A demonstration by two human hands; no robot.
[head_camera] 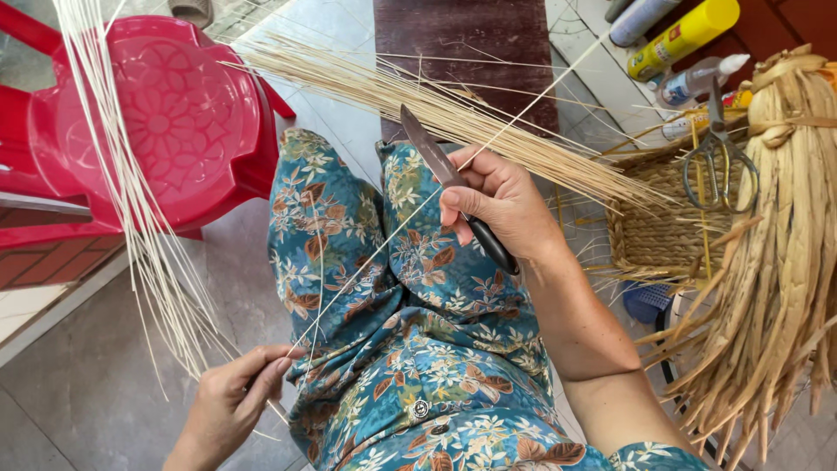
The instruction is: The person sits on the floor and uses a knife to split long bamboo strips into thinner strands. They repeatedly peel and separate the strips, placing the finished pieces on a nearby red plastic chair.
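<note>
My right hand (501,202) grips a knife (433,154) by its black handle, blade pointing up and left. A single thin pale reed strip (375,255) runs diagonally across my floral-trousered lap, passing under my right thumb by the blade. My left hand (234,399) pinches the strip's lower end near my left knee. A bundle of thin pale reeds (453,109) lies across the floor just beyond my knees, behind the knife.
A red plastic chair (170,122) stands at the left with long pale reeds (131,192) draped over it. At the right are a woven basket (658,218), scissors (719,161), a bunch of dried leaves (776,262), and bottles (684,35).
</note>
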